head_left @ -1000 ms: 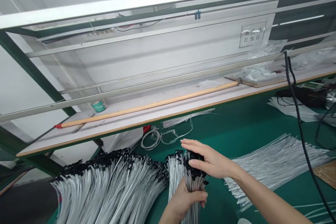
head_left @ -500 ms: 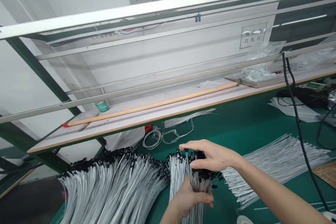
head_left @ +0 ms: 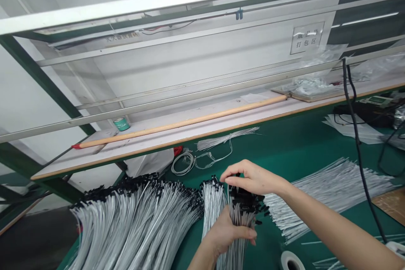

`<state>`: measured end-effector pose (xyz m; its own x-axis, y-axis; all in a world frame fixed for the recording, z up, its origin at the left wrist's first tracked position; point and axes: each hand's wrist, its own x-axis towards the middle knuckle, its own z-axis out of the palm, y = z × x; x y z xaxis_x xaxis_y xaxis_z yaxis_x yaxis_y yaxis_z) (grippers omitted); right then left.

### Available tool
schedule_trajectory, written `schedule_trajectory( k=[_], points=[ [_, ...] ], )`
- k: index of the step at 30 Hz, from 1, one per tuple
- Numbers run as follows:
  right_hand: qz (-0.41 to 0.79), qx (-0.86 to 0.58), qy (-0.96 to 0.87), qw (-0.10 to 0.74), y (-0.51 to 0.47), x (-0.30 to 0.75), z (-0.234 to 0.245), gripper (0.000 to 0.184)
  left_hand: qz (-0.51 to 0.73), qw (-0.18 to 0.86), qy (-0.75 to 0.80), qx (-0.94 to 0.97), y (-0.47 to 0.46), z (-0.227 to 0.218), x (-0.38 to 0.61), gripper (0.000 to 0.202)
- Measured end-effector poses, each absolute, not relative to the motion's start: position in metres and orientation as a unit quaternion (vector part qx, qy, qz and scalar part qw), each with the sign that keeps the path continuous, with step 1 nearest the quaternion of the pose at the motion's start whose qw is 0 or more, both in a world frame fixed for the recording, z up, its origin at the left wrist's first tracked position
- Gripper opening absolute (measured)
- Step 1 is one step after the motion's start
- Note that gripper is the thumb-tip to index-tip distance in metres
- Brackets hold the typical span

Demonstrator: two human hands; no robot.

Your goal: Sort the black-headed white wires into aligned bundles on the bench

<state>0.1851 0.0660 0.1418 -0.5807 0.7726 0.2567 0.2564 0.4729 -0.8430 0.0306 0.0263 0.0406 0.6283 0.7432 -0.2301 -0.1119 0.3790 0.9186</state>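
Observation:
My left hand (head_left: 229, 230) is closed around an upright bundle of thin grey cables (head_left: 238, 242), thumb across its front. Black connectors (head_left: 247, 200) crowd the top of this bundle, several sticking out to the right. Above them is my right hand (head_left: 251, 178), its thumb and index fingertips drawn together at the bundle's upper left edge. What lies in that pinch is hidden. A paler bunch of cables (head_left: 212, 202) with black ends rests against the held bundle on the left. Farther left spreads a big pile of grey cables (head_left: 136, 223), also black-tipped.
Loose white cables (head_left: 329, 194) lie right of my hands on the green table (head_left: 284, 147). A tape roll (head_left: 291, 260) sits near the front. Behind are a coiled cable (head_left: 183, 163) and a shelf with a wooden pole (head_left: 183, 123). A black cord (head_left: 356, 135) hangs at right.
My right thumb and index finger, apart around one raised black connector before, have come together there. My left hand keeps its grip on the bundle. The view has shifted slightly.

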Motion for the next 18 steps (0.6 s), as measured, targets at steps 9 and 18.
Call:
schedule_trajectory(
  k=[9, 18],
  points=[
    [0.627, -0.315, -0.487, 0.520, 0.041, 0.191, 0.018, 0.076, 0.330, 0.702, 0.392, 0.495, 0.028, 0.048, 0.025, 0.028],
    [0.748, -0.271, -0.336, 0.503, -0.016, 0.084, -0.010, 0.015, 0.333, 0.654, 0.440, 0.518, 0.017, 0.071, 0.021, 0.022]
  ],
)
